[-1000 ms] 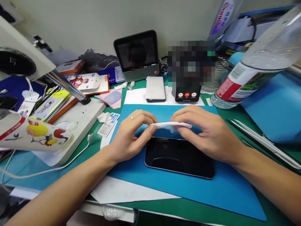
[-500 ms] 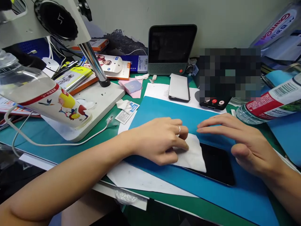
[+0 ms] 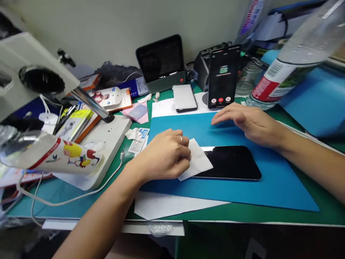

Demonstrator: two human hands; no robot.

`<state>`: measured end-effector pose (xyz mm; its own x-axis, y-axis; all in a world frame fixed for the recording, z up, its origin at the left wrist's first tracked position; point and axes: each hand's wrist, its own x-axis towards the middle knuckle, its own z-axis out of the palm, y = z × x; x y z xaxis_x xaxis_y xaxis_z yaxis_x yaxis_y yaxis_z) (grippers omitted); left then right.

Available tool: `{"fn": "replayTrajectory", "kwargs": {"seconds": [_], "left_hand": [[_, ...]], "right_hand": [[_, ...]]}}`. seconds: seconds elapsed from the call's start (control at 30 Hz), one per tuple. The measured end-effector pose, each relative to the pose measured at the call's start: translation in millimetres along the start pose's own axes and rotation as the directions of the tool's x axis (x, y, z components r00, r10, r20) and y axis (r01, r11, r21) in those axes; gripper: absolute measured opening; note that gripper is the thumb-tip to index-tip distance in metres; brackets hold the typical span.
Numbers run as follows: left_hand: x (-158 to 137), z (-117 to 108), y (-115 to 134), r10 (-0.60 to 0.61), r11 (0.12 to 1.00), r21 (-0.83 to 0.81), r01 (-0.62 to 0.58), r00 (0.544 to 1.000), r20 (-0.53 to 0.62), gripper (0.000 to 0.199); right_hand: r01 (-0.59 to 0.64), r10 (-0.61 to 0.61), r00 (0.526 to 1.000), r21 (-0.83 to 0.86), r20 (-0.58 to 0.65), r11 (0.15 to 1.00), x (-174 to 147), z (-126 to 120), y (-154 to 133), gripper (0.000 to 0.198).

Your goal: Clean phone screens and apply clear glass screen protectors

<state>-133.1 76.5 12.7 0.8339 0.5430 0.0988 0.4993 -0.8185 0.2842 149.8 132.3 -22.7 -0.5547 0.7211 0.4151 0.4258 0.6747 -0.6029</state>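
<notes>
A black smartphone (image 3: 233, 163) lies face up on a blue mat (image 3: 242, 194), its dark glass showing a pale reflection near the left part. My left hand (image 3: 167, 156), with a ring on one finger, is closed with curled fingers on a white wipe (image 3: 199, 160). The wipe covers the phone's left end. Behind the phone, my right hand (image 3: 250, 122) hovers over the mat with fingers stretched out and nothing in them.
A microscope stand (image 3: 118, 124) and a tilted bottle (image 3: 72, 153) occupy the left. Another phone (image 3: 223, 79) stands upright behind the mat, near a smart display (image 3: 161, 61). A water bottle (image 3: 272, 84) leans at right. A white cable (image 3: 81, 198) crosses the left side.
The view has tilted and shifted. My left hand has drawn the wipe toward the phone's left end, baring more of the glass. My right hand has moved back, away from the phone.
</notes>
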Motion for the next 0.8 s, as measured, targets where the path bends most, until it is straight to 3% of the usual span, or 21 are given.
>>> {"fn": "replayTrajectory", "kwargs": {"seconds": [0.13, 0.5, 0.6, 0.73, 0.8], "left_hand": [[2.2, 0.5, 12.0, 0.036, 0.999, -0.016, -0.035, 0.998, 0.057, 0.025], [14.6, 20.0, 33.9, -0.084, 0.971, 0.223, 0.086, 0.996, -0.018, 0.029], [8.1, 13.9, 29.0, -0.089, 0.950, 0.290, 0.118, 0.990, -0.111, 0.031], [-0.3, 8.4, 19.6, -0.042, 0.975, 0.192, 0.114, 0.939, -0.342, 0.028], [-1.7, 9.5, 18.9, -0.010, 0.984, 0.163, 0.066, 0.945, -0.326, 0.023]], "right_hand": [[-0.030, 0.030, 0.999, -0.007, -0.023, 1.000, -2.6, -1.6, -0.3, 0.069], [-0.027, 0.025, 0.999, 0.032, 0.044, 0.999, -3.6, 0.2, 0.2, 0.075], [-0.052, 0.049, 0.997, 0.038, 0.059, 0.998, -3.5, -1.5, -0.7, 0.074], [-0.074, 0.072, 0.995, 0.031, 0.071, 0.997, -3.5, -3.0, -0.5, 0.071], [-0.072, 0.070, 0.995, 0.033, 0.071, 0.997, -3.2, -3.0, -0.1, 0.072]]}}
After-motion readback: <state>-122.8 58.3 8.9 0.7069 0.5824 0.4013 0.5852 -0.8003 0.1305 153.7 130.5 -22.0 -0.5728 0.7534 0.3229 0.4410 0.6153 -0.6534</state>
